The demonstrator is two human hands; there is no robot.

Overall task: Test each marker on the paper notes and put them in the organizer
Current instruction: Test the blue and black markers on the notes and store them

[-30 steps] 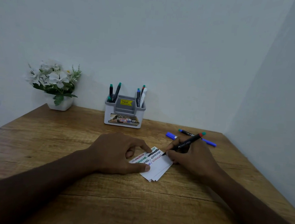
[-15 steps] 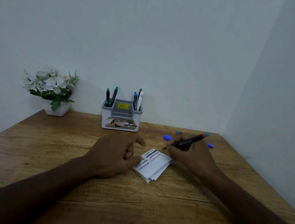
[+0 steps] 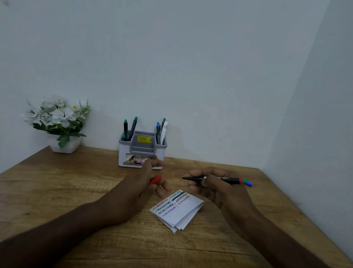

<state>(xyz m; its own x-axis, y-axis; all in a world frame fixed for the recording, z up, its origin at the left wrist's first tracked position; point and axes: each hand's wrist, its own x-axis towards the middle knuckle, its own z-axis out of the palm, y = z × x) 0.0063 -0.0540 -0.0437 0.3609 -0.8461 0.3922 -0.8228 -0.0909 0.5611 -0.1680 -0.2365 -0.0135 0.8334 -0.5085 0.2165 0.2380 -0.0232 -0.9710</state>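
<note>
From the head camera, the wooden desk (image 3: 81,189) is filling the lower half of the frame, with pale walls meeting in a corner at the upper right. The left hand (image 3: 143,186) is sitting just left of centre, its fingers curling round a small red cap (image 3: 155,179) that is showing between them. The right hand (image 3: 215,186) is sitting right of centre, gripping a slim black marker with a red end (image 3: 220,179); the marker is lying almost level above the desk, its bare tip pointing left toward the other hand and its red end pointing right. Just past that red end, a blue-capped marker (image 3: 249,183) is lying on the desk, mostly hidden behind the hand.

Below and between the two hands, a small stack of white paper notes (image 3: 179,213) is lying on the desk, tilted, its top sheet bearing short scribbles in several colours. Neither hand is touching it.

At the back centre, against the wall, a white and grey plastic organizer (image 3: 142,152) is standing with a yellow label on its middle part. Several dark markers (image 3: 132,128) are standing upright in its left and right compartments. In the left middle of the frame a white pot of white flowers (image 3: 59,121) is standing at the desk's back edge.
</note>
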